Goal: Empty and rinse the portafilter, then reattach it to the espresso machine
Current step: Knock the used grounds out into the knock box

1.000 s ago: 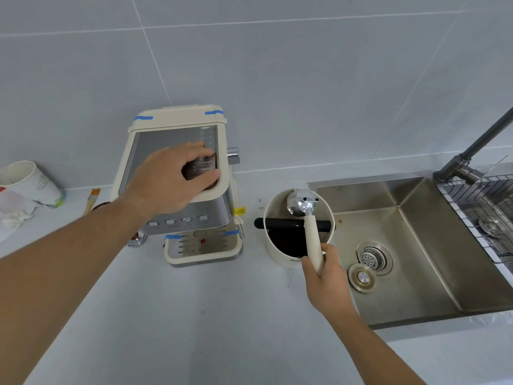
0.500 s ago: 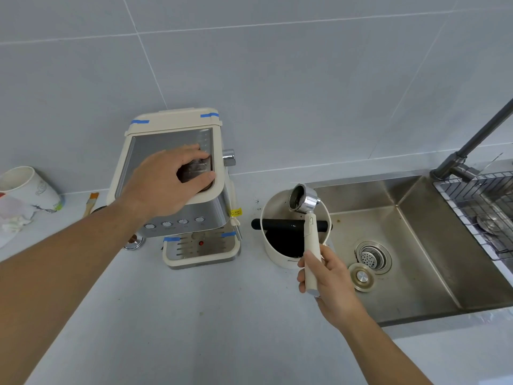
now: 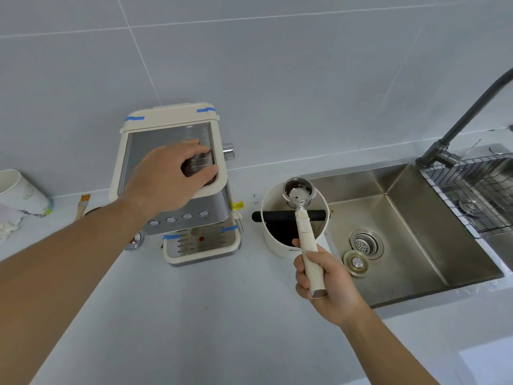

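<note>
My right hand (image 3: 323, 276) grips the cream handle of the portafilter (image 3: 299, 193). Its metal basket faces up over the white knock box (image 3: 280, 245), above the black knock bar (image 3: 277, 216). Dark grounds cling inside the basket beside a bright patch. My left hand (image 3: 169, 176) rests on top of the cream espresso machine (image 3: 191, 226), fingers curled around a small dark glass standing on the machine's top. The steel sink (image 3: 402, 218) lies to the right of the knock box.
A dark tap (image 3: 466, 120) rises at the sink's back right, beside a wire rack (image 3: 477, 190). A drain strainer (image 3: 365, 244) and a loose plug (image 3: 356, 263) lie in the basin. A paper cup (image 3: 19, 193), a brush (image 3: 83, 205) and a small metal piece (image 3: 134, 241) sit left of the machine.
My right hand has turned the portafilter from basket-down over the knock box to basket-up, and pulled it slightly back. My left hand stays on the machine's top.
</note>
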`<action>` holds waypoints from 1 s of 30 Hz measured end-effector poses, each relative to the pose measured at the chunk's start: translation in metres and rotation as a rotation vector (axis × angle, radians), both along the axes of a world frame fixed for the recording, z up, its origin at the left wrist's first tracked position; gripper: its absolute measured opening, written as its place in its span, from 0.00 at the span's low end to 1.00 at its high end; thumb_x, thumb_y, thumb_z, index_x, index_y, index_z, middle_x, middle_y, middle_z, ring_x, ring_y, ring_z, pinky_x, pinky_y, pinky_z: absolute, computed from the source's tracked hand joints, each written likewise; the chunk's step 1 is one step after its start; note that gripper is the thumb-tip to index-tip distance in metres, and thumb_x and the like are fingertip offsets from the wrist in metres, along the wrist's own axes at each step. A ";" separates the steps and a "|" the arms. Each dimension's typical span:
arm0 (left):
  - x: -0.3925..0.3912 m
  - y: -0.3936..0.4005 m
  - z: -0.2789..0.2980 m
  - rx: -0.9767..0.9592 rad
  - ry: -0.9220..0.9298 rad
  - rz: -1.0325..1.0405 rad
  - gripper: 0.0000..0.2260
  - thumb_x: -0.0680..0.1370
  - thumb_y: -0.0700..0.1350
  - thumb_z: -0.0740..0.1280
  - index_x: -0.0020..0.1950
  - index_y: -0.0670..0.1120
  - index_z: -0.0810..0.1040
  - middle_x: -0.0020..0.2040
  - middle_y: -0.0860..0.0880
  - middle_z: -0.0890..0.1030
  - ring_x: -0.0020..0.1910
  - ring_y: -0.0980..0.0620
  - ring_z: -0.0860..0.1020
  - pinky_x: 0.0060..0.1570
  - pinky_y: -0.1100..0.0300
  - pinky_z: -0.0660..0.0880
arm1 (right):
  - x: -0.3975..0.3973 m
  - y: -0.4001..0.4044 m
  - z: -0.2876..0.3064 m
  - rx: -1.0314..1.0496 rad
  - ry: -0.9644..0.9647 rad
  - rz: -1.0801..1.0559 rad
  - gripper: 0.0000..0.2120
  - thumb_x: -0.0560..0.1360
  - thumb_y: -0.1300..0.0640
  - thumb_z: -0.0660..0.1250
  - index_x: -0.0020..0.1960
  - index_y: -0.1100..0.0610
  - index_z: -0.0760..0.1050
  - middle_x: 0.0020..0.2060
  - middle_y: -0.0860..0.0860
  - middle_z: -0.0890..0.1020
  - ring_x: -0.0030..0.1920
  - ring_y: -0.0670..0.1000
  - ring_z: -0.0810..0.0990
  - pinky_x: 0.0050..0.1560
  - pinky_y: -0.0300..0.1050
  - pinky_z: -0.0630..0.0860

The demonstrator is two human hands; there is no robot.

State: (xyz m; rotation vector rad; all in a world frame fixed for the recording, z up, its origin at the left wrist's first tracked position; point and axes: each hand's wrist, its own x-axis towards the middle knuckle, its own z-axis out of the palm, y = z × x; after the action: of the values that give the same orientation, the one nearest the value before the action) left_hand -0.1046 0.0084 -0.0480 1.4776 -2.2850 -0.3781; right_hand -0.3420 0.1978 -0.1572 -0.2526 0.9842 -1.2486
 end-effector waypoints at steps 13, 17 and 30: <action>0.006 -0.003 -0.002 -0.010 0.015 -0.096 0.21 0.73 0.65 0.60 0.60 0.56 0.78 0.53 0.56 0.80 0.52 0.47 0.78 0.52 0.52 0.74 | 0.042 0.014 0.045 -0.019 0.186 -0.121 0.14 0.79 0.61 0.58 0.61 0.62 0.76 0.35 0.56 0.75 0.23 0.50 0.69 0.21 0.40 0.65; 0.007 -0.002 -0.004 -0.009 0.023 -0.112 0.19 0.75 0.62 0.61 0.60 0.55 0.77 0.54 0.56 0.79 0.53 0.46 0.76 0.54 0.51 0.72 | 0.047 0.024 0.061 -0.028 0.263 -0.160 0.13 0.80 0.61 0.58 0.62 0.63 0.74 0.34 0.55 0.76 0.23 0.51 0.70 0.20 0.40 0.65; 0.005 0.002 0.004 -0.049 -0.036 -0.167 0.11 0.77 0.59 0.60 0.51 0.54 0.76 0.44 0.56 0.77 0.43 0.51 0.75 0.49 0.52 0.70 | 0.030 0.030 0.080 -0.036 0.307 -0.216 0.12 0.80 0.60 0.57 0.61 0.58 0.74 0.37 0.58 0.81 0.24 0.52 0.71 0.22 0.41 0.67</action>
State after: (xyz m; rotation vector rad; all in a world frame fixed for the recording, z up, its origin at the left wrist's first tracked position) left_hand -0.0995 0.0102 -0.0439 1.2842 -2.4368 -0.3422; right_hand -0.3124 0.2282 -0.0769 -0.3823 1.2793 -1.4534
